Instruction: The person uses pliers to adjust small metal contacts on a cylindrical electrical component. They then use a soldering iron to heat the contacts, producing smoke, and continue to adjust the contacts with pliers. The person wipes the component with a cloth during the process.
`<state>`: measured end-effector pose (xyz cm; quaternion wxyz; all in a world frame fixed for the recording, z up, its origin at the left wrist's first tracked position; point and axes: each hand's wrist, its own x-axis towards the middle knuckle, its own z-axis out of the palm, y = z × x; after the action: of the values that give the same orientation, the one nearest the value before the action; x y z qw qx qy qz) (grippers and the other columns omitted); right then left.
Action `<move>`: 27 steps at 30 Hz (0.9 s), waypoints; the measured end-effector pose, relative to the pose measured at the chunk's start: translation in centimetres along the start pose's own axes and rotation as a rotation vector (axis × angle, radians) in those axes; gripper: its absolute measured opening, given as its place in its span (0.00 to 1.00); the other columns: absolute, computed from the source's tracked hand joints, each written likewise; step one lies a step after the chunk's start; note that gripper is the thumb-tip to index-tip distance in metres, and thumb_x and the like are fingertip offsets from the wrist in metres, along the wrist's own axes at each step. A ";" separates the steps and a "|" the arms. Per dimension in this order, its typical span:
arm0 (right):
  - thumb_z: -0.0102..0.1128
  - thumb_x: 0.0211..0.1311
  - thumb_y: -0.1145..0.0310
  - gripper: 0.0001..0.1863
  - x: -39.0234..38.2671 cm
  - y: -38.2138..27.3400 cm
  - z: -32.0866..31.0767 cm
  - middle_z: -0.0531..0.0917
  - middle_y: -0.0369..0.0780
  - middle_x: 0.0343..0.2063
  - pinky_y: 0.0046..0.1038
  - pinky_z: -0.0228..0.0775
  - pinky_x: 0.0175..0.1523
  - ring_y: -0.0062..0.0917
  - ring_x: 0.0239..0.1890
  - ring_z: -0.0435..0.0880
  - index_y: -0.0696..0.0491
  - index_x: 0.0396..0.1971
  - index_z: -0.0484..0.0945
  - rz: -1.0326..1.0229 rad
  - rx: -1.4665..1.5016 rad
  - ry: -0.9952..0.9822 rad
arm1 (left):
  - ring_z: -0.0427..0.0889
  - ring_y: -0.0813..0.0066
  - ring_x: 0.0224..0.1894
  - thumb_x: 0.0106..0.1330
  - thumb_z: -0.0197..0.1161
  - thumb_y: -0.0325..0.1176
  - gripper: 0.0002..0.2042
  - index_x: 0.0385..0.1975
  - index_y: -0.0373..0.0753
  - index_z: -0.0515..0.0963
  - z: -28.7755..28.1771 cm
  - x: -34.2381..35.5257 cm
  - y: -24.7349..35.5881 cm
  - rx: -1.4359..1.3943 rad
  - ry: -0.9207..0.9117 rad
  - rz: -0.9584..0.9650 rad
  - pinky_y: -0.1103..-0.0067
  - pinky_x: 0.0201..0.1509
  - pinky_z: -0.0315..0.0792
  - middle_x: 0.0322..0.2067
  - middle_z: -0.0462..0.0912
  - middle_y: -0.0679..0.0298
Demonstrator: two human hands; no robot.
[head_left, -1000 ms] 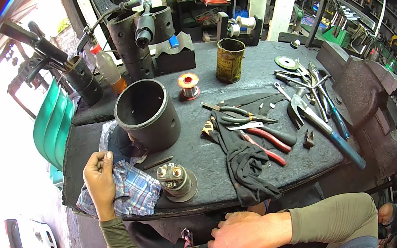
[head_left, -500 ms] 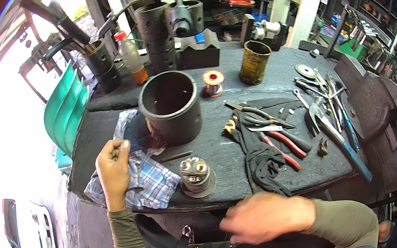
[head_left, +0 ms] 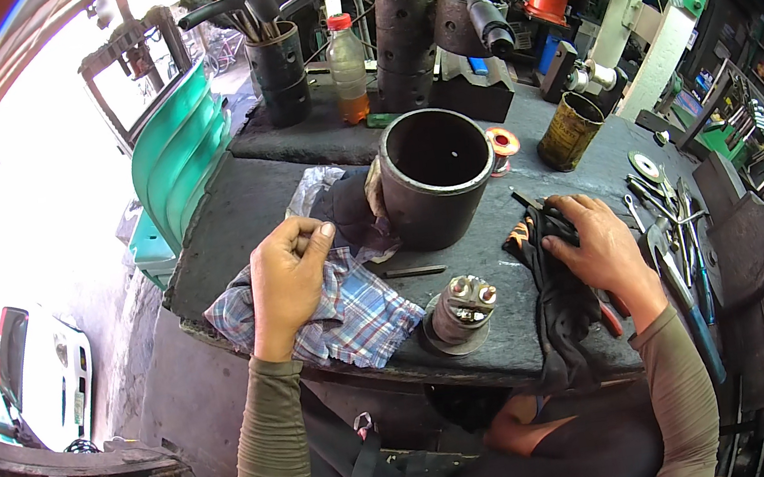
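Note:
My left hand [head_left: 295, 274] is closed in a pinch, thumb against forefinger, above a blue plaid cloth [head_left: 366, 303]. Whatever it pinches, if anything, is too small to make out. My right hand [head_left: 600, 244] reaches over a black cloth [head_left: 568, 330] with pliers on it, thumb and fingers apart. A plier tip [head_left: 523, 199] shows just beyond its fingers; contact is hard to judge. Between my hands stands a round metal part [head_left: 462, 313] with posts on top and a flange below. Behind it is a large dark metal cylinder [head_left: 439, 197], open at the top.
A thin dark bar [head_left: 413, 272] lies before the cylinder. Behind stand a solder spool [head_left: 503, 147], a yellowed can [head_left: 571, 132] and a red-capped bottle [head_left: 347, 69]. A torch [head_left: 483, 13] burns with a green flame at the back. Long-handled tools [head_left: 683, 290] lie right.
My right hand has moved from the table's front edge up and right over the pliers on the black cloth. My left hand keeps its pinch. The view has shifted left.

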<state>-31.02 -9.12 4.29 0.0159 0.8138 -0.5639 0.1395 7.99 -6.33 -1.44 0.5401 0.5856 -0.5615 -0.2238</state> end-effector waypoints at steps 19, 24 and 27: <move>0.81 0.58 0.68 0.14 -3.5 0.3 -7.0 0.79 0.43 0.40 0.38 0.73 0.46 0.37 0.39 0.81 0.60 0.34 0.85 0.157 0.011 0.294 | 0.67 0.87 0.24 0.75 0.72 0.33 0.10 0.37 0.31 0.86 -0.4 0.0 -0.2 -0.032 -0.003 -0.005 0.79 0.28 0.63 0.19 0.75 0.71; 0.82 0.57 0.67 0.15 -6.0 1.5 -8.4 0.84 0.45 0.52 0.38 0.75 0.49 0.37 0.43 0.84 0.63 0.32 0.86 0.148 0.038 0.305 | 0.67 0.87 0.23 0.75 0.72 0.33 0.10 0.36 0.31 0.85 -0.2 0.0 -0.3 -0.060 -0.006 -0.012 0.79 0.28 0.64 0.19 0.75 0.71; 0.82 0.56 0.68 0.15 -7.1 1.6 -9.5 0.85 0.45 0.54 0.37 0.76 0.49 0.38 0.43 0.86 0.64 0.30 0.87 0.185 0.048 0.122 | 0.67 0.87 0.23 0.75 0.72 0.33 0.10 0.37 0.31 0.85 -0.3 0.0 -0.4 -0.036 -0.004 0.003 0.79 0.28 0.64 0.19 0.76 0.70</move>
<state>-36.77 -1.45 11.42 0.0177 0.7485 -0.6311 0.2031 8.41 -6.34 -1.73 0.5496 0.5744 -0.5595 -0.2344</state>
